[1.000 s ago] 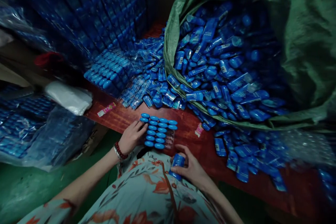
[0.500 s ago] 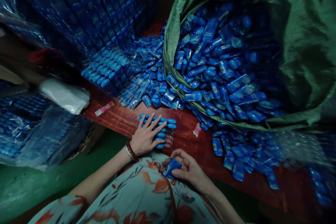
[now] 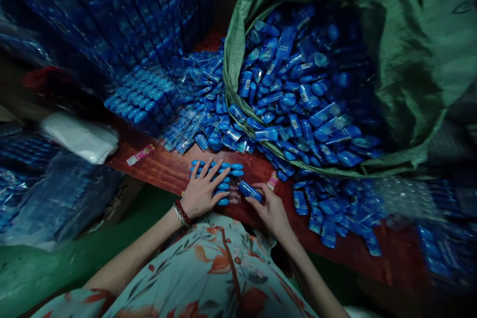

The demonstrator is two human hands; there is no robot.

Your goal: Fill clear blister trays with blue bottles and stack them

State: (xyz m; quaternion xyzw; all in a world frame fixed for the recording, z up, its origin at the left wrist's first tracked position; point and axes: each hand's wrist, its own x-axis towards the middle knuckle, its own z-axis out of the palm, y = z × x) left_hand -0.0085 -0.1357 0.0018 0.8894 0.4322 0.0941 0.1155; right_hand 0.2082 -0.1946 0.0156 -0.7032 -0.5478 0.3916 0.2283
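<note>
1. Start with the blue bottle point(image 3: 249, 192): it's just right of the small block of blue bottles point(image 3: 237, 166), above the red-brown tabletop point(image 3: 167, 173). Long axis runs slantwise, far end up and left, near end down and right into the fingers.
2. Right hand point(image 3: 274, 210) has it pinched between thumb and fingertips at that near end, so the bottle lies up-left of the palm. That's clearly the nearer hand.
3. Left hand point(image 3: 201, 195) is spread flat over the block, fingers fanned and touching the tops, nothing gripped in it.
4. Between the block's lower rows and the held bottle there's a see-through patterned patch point(image 3: 234, 195). Looks like clear plastic to me, but it's dim, so don't quote me.
5. Further out, a pink strip point(image 3: 273, 180) sits just beyond the right hand, and the green sack point(image 3: 231, 59) of loose bottles is past that.
</note>
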